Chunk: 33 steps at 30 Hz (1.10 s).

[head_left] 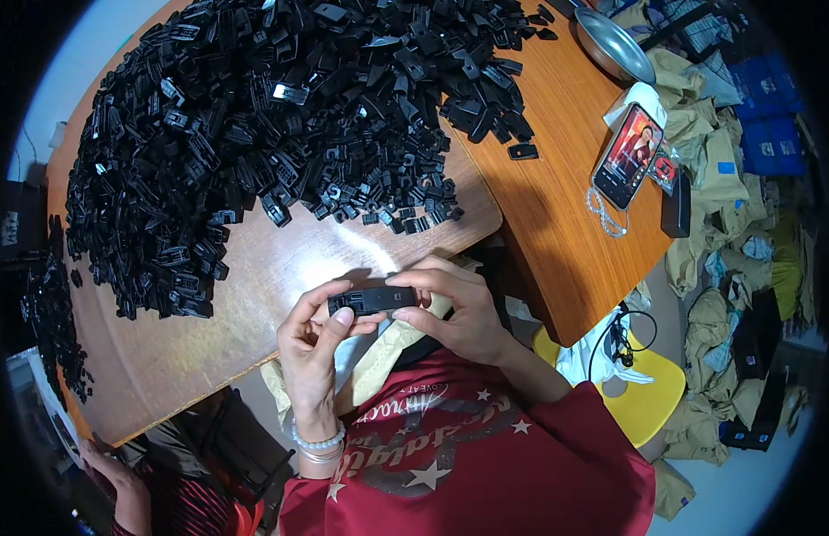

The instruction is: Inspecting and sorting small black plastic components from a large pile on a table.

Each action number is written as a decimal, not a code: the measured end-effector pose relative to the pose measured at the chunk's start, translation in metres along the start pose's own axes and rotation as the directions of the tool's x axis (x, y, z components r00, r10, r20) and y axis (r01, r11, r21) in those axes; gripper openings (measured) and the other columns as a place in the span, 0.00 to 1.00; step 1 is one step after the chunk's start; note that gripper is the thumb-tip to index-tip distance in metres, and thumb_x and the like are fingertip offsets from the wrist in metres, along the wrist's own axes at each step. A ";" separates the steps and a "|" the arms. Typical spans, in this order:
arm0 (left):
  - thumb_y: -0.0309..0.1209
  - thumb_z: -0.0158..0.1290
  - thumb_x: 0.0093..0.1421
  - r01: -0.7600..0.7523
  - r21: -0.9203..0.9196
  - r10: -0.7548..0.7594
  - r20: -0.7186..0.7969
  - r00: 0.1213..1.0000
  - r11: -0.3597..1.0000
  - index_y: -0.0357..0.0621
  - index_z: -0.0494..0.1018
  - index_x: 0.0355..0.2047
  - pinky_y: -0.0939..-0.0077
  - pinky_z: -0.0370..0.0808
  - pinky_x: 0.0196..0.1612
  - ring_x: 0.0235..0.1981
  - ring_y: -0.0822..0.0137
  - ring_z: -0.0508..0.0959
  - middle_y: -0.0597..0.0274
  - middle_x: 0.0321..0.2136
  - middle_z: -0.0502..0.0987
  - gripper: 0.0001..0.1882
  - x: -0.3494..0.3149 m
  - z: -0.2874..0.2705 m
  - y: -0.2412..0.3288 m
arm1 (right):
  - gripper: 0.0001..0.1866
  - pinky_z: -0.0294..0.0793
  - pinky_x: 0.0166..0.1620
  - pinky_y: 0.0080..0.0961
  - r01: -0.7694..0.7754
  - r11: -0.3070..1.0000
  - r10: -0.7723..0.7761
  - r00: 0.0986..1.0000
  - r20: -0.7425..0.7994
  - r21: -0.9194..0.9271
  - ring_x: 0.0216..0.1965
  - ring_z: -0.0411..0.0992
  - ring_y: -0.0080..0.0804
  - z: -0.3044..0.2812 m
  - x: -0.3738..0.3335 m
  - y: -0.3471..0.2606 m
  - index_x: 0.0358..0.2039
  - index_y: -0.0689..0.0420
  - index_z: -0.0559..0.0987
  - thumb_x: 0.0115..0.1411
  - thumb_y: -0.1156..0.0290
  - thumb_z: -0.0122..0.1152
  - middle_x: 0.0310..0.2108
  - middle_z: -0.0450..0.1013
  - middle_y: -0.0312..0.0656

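Note:
A small black rectangular plastic part (376,300) is held level between my two hands, just off the table's near edge. Its left end shows an open slotted section; the right end is a smooth block. My left hand (312,332) pinches the left end, thumb on the near side and index finger on the far side. On the right end, my right hand (456,305) grips with thumb and index finger. Beyond my hands a large heap of loose black plastic parts (209,143) covers much of the table (254,286). Smaller black pieces (405,196) lie at the heap's near right edge.
On an orange-brown table (557,232) to the right stand a propped phone (628,156) with a bead strap and a metal bowl (613,45). A yellow stool (642,406) holds a white bag and cable. Brown sacks (713,330) line the right. Another person's hand (120,482) is at lower left.

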<state>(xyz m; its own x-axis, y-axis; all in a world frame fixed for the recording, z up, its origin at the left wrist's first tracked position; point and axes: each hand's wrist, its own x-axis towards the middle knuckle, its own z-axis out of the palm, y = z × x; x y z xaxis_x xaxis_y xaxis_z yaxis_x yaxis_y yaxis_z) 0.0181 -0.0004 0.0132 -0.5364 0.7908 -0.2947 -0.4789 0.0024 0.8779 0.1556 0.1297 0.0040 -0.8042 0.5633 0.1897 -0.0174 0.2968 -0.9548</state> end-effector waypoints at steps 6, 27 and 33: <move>0.20 0.47 0.59 -0.009 -0.006 0.009 0.000 1.000 1.000 0.28 0.67 0.45 0.73 0.79 0.37 0.32 0.58 0.80 0.46 0.30 0.77 0.14 0.000 0.000 -0.001 | 0.16 0.68 0.34 0.20 0.011 1.000 -0.011 1.000 0.003 0.009 0.30 0.69 0.25 0.001 0.000 0.003 0.41 0.60 0.75 0.50 0.74 0.62 0.32 0.71 0.40; 0.20 0.45 0.60 0.007 -0.049 -0.008 -0.001 1.000 0.999 0.28 0.67 0.43 0.72 0.80 0.36 0.32 0.55 0.80 0.42 0.30 0.77 0.11 0.000 -0.005 -0.006 | 0.14 0.67 0.31 0.20 0.046 0.998 -0.048 0.998 0.027 0.053 0.27 0.66 0.24 0.004 0.005 0.006 0.40 0.60 0.74 0.51 0.75 0.61 0.29 0.69 0.38; 0.22 0.47 0.60 0.028 -0.031 -0.029 -0.016 0.999 0.999 0.26 0.68 0.42 0.74 0.80 0.33 0.30 0.56 0.80 0.43 0.30 0.76 0.12 0.000 -0.006 -0.006 | 0.14 0.67 0.31 0.20 0.042 0.997 -0.044 0.999 0.026 0.064 0.27 0.66 0.24 0.004 0.005 0.006 0.40 0.60 0.75 0.51 0.74 0.62 0.29 0.69 0.38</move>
<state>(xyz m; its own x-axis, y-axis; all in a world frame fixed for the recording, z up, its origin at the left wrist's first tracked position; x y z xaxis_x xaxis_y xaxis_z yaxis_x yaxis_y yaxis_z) 0.0165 -0.0038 0.0059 -0.5333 0.7805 -0.3261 -0.5150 0.0062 0.8572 0.1492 0.1312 -0.0017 -0.8176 0.5298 0.2253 -0.0892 0.2701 -0.9587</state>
